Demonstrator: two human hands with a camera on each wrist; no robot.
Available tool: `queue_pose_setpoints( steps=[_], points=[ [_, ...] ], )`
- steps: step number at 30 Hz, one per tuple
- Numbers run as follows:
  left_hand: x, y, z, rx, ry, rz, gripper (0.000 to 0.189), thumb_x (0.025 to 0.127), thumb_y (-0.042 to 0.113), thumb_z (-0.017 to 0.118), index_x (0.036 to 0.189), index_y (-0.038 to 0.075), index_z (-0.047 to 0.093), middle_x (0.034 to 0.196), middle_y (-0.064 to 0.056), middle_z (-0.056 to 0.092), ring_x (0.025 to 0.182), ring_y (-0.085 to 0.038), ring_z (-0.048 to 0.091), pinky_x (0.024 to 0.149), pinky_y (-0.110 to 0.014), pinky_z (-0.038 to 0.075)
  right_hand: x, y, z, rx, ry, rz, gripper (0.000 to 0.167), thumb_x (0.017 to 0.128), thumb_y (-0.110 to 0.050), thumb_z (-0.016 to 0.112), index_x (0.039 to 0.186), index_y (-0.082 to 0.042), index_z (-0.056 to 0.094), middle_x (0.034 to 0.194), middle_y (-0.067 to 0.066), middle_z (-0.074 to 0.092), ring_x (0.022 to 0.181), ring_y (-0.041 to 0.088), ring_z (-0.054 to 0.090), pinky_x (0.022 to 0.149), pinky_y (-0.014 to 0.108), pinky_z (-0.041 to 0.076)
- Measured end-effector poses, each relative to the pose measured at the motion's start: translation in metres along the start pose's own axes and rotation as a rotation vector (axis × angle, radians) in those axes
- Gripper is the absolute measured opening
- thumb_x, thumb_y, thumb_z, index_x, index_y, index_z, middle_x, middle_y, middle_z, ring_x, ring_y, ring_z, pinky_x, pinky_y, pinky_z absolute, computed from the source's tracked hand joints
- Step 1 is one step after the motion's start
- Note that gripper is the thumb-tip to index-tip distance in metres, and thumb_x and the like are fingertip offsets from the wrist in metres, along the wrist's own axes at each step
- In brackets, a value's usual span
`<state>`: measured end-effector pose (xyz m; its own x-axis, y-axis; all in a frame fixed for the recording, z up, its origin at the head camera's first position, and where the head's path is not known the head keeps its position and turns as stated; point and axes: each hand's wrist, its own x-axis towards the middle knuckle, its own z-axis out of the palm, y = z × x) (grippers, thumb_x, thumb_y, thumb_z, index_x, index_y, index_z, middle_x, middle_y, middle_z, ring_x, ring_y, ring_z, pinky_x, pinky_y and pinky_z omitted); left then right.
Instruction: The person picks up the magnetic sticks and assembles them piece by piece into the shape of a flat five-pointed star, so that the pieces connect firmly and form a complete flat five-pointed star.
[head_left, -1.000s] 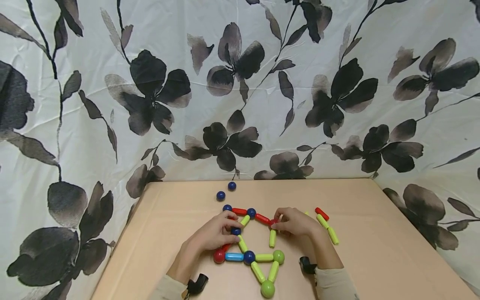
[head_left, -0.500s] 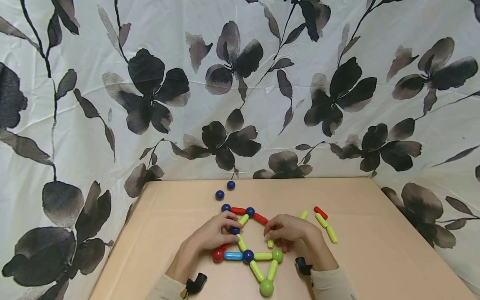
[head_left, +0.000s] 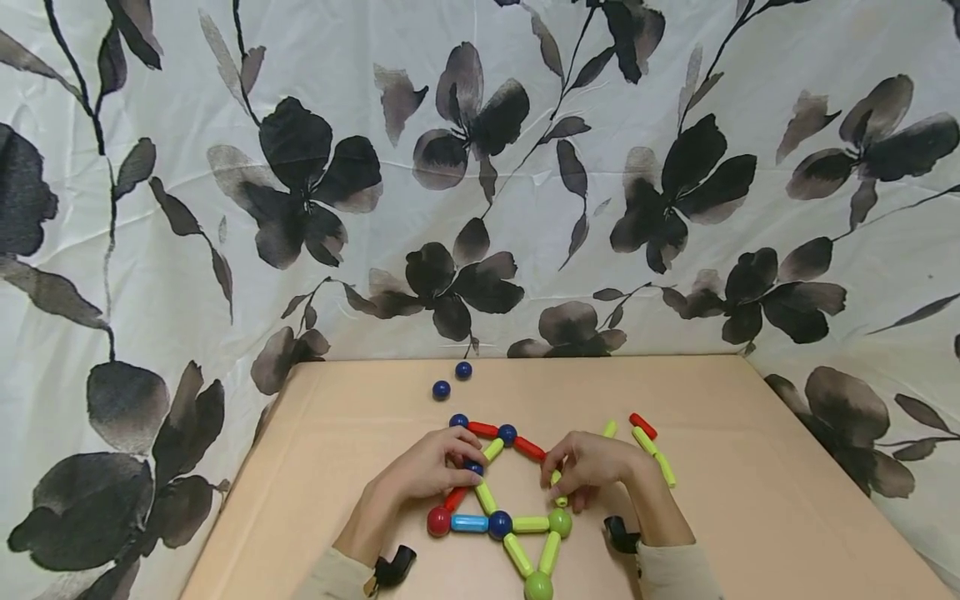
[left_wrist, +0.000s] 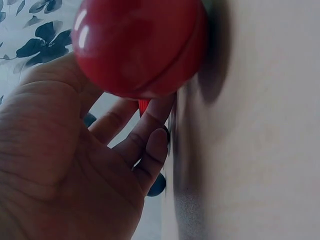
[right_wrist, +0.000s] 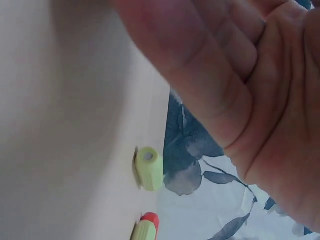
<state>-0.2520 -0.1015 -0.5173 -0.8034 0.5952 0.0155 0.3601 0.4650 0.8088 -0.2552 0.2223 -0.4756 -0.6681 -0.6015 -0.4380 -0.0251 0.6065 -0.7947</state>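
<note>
A flat frame of coloured rods and balls lies on the table. My left hand [head_left: 423, 462] holds a blue ball [head_left: 474, 468] at its left side, fingers curled over it. A red ball [left_wrist: 140, 45] looms in front of that hand in the left wrist view. My right hand [head_left: 592, 462] pinches a light green rod [head_left: 557, 479], whose lower end is right above a green ball [head_left: 559, 522]. A red rod [head_left: 530, 448] runs up to the right fingertips, which hide its end. Below, green rods [head_left: 517, 556] form a triangle down to another green ball [head_left: 538, 585].
Two loose blue balls [head_left: 442, 390] lie near the table's back edge. Right of my right hand are a loose red rod [head_left: 642, 426] and several light green rods [head_left: 654, 454]. A floral cloth [head_left: 570, 208] hangs behind the table [head_left: 750, 500].
My right hand has come down from the red ball at the frame's right corner to the green rod, whose lower end now reaches the green ball. The frame shifted slightly; the left hand keeps its hold.
</note>
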Motion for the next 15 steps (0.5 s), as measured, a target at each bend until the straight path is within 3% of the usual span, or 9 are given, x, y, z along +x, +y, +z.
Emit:
queue_pose_setpoints(
  steps=[3, 9, 15],
  points=[
    [0.0005, 0.0003, 0.0010, -0.006, -0.009, 0.000, 0.019, 0.094, 0.029, 0.079, 0.111, 0.022, 0.081, 0.125, 0.008, 0.062, 0.110, -0.017, 0.057, 0.089, -0.030, 0.054, -0.0034, 0.0017, 0.0026, -0.021, -0.019, -0.004, 0.018, 0.087, -0.015, 0.084, 0.104, -0.011, 0.077, 0.072, 0.017, 0.071, 0.054, 0.018, 0.062, 0.056, 0.029, 0.055],
    [0.0015, 0.0006, 0.0008, -0.011, -0.023, 0.000, 0.018, 0.094, 0.028, 0.079, 0.111, 0.021, 0.081, 0.126, 0.007, 0.062, 0.110, -0.017, 0.057, 0.087, -0.024, 0.052, -0.0067, 0.0011, 0.0042, -0.035, -0.062, -0.006, 0.033, 0.080, -0.012, 0.090, 0.109, -0.012, 0.075, 0.068, 0.003, 0.062, 0.055, 0.014, 0.054, 0.054, 0.026, 0.050],
    [0.0010, 0.0001, 0.0001, -0.021, -0.023, 0.000, 0.018, 0.095, 0.029, 0.078, 0.111, 0.021, 0.081, 0.129, 0.005, 0.063, 0.110, -0.018, 0.058, 0.084, -0.024, 0.053, -0.0073, -0.0041, 0.0061, -0.118, -0.041, 0.011, 0.039, 0.075, -0.012, 0.094, 0.108, -0.017, 0.073, 0.073, 0.004, 0.067, 0.058, 0.014, 0.055, 0.054, 0.028, 0.045]
  ],
)
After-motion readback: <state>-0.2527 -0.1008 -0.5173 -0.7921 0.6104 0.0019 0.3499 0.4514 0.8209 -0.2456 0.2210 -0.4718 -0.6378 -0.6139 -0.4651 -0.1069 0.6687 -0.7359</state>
